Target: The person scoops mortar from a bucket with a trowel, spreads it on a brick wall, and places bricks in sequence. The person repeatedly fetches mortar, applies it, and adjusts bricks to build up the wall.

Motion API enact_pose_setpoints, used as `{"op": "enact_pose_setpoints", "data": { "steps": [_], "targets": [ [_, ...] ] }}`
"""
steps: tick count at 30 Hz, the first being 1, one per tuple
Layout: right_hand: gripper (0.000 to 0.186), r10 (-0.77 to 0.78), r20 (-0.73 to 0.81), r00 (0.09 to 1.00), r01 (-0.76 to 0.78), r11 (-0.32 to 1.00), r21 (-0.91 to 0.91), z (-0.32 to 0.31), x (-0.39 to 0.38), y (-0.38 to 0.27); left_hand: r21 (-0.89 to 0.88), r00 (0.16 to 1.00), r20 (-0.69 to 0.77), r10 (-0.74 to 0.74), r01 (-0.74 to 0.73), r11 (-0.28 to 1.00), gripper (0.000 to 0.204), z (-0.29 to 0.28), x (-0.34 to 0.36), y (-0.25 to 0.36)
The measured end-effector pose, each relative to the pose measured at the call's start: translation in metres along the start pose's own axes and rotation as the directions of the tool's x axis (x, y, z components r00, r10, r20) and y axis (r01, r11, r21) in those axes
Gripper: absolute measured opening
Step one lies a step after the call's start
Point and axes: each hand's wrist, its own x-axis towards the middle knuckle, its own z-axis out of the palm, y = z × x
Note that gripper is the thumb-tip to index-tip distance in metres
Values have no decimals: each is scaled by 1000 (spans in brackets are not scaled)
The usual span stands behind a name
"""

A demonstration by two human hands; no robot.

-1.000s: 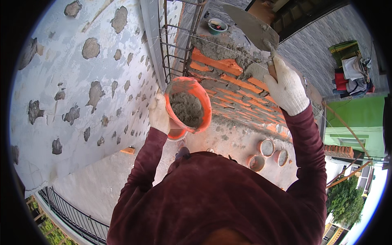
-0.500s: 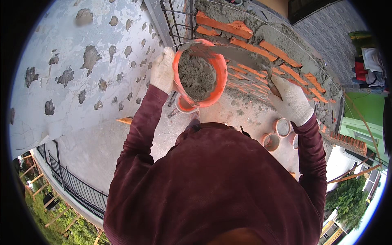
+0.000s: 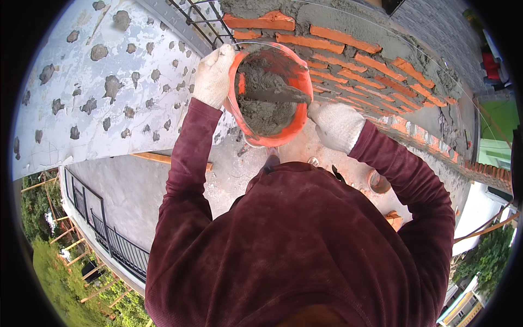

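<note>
My left hand (image 3: 214,75), in a pale knit glove, grips the orange bucket (image 3: 298,115) by the upper left of its rim, at the wire handle. Grey mortar (image 3: 261,119) fills part of the bucket. My gloved right hand (image 3: 336,126) is closed on a trowel, whose mortar-coated blade (image 3: 275,94) reaches into the bucket from the right, lying in the mortar. Behind the bucket rises the brick wall (image 3: 348,38), with rough grey mortar between its orange bricks and along its top. A thin string runs above it.
A pitted pale wall (image 3: 81,92) stands left, beside rebar (image 3: 201,24) and a metal post. On the concrete floor below are a small bucket (image 3: 378,182), wood pieces (image 3: 393,220) and a plank (image 3: 147,156). A railing (image 3: 109,229) edges the floor at lower left, with trees beyond.
My right hand has brought the trowel down and leftward from above the wall into the bucket. My left hand and the bucket have moved up in view as the view shifted.
</note>
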Motion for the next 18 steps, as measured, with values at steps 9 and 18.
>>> {"op": "enact_pose_setpoints", "data": {
  "steps": [9,18],
  "targets": [
    [26,347,357,867,-484,759,436,-45,-49,34,171,960,177,216,-246,954,44,59,-12,56],
    [36,-14,201,980,-173,454,874,20,-48,42,-123,951,242,191,-165,979,39,54,-7,80]
  ]
}}
